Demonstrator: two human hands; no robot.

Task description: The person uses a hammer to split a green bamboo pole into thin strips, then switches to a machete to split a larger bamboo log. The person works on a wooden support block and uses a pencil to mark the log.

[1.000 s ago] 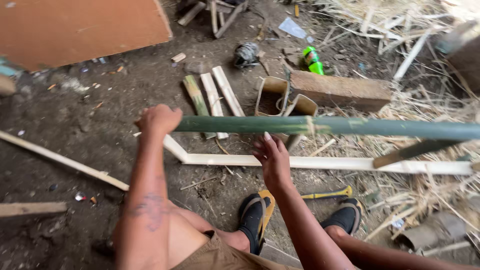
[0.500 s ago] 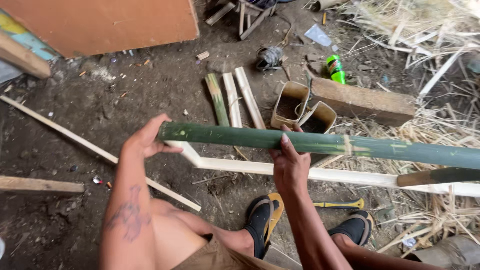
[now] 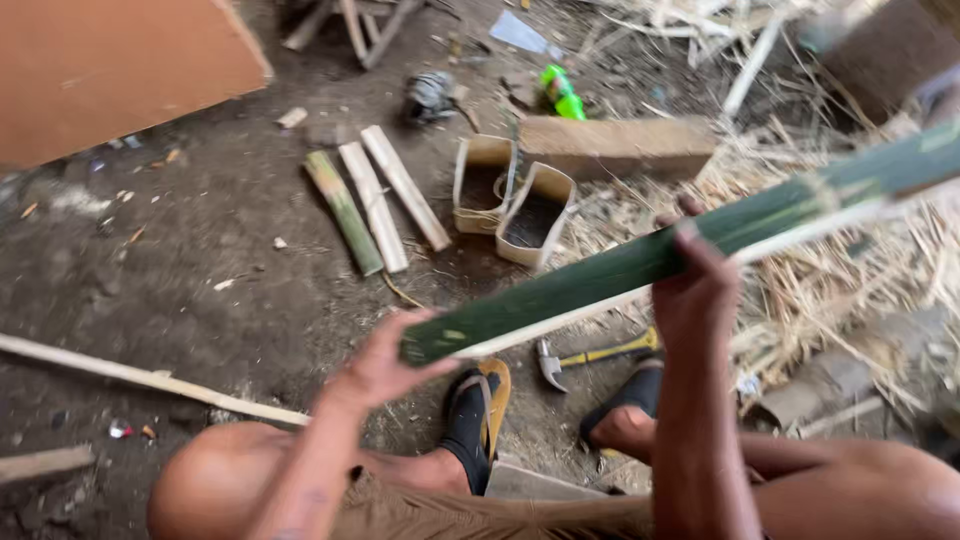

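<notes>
Left hand [image 3: 385,362] is cupped under the near end of the green bamboo pole [image 3: 640,262]; right hand [image 3: 693,283] is closed round its mid part. Pole is held tilted, w/ a hammer [image 3: 590,355] on the ground just below the hands.

Hammer [image 3: 590,355] on dirt, 3 split slats [image 3: 375,205], green bottle [image 3: 561,92], wood block [image 3: 615,147].
</notes>
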